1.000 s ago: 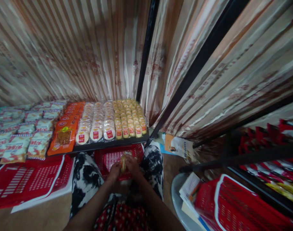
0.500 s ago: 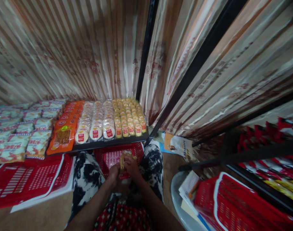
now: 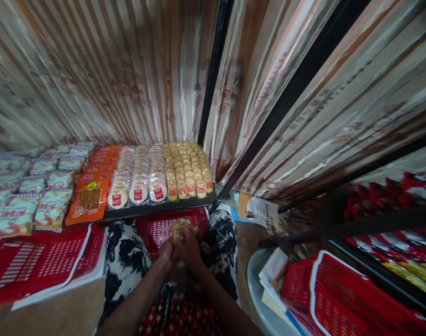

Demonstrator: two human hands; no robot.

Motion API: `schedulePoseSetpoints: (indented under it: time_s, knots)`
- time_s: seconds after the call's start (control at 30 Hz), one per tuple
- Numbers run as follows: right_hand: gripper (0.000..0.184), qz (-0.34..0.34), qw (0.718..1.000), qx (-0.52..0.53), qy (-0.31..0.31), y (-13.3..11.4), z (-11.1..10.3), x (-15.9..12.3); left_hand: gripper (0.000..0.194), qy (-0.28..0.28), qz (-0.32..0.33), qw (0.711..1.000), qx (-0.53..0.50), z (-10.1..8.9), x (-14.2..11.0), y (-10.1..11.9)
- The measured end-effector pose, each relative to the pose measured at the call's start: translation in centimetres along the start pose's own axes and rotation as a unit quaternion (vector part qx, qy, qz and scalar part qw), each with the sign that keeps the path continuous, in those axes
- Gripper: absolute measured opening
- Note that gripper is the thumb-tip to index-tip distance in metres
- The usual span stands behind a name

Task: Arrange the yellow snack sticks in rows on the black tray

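Low between my knees, my right hand is closed around a small yellow clear-wrapped snack packet. My left hand is closed just to the left and touches the right one; its fingertips and whatever they hold are hidden. Both hands are over a red plastic basket, which has more yellow packets near its right side, partly covered by my right hand. On the black shelf above the basket stand rows of similar yellow packets, beside rows of round white wrapped crackers.
Orange snack bags and pale blue-white bags fill the shelf's left part. Another red basket lies below them. At right are a grey stool bearing papers and a red basket, plus black shelf bars.
My right hand has turned over and now covers more of my left hand. The yellow packet has shifted slightly up and left above the basket. The shelf goods have stayed put.
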State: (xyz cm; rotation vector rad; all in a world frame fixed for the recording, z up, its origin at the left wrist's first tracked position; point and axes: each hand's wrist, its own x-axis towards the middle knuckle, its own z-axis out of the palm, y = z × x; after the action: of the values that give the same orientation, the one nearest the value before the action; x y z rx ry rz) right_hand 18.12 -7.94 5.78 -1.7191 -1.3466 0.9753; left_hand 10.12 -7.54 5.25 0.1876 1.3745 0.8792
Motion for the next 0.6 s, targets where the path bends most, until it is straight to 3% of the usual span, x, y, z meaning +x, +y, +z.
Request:
schedulePoseSetpoints:
  time_s: [0.17, 0.33, 0.47, 0.6]
  knots:
    - [0.042, -0.005, 1.000, 0.025, -0.011, -0.3, 0.0, -0.5, 0.014, 0.001, -0.040, 0.998, -0.038, -0.2, 0.4, -0.1]
    - [0.035, -0.017, 0.999, 0.043, -0.024, 0.0, -0.1, -0.5, 0.014, -0.017, -0.040, 0.999, -0.032, -0.1, 0.3, 0.0]
    - [0.033, -0.014, 0.999, 0.046, -0.015, 0.5, -0.2, -0.3, 0.012, 0.011, -0.022, 1.000, 0.011, 0.2, 0.1, 0.1]
    - [0.034, 0.014, 0.997, 0.079, 0.002, 0.9, -0.2, -0.1, 0.020, 0.039, 0.038, 0.995, 0.078, 0.4, -0.2, 0.9]
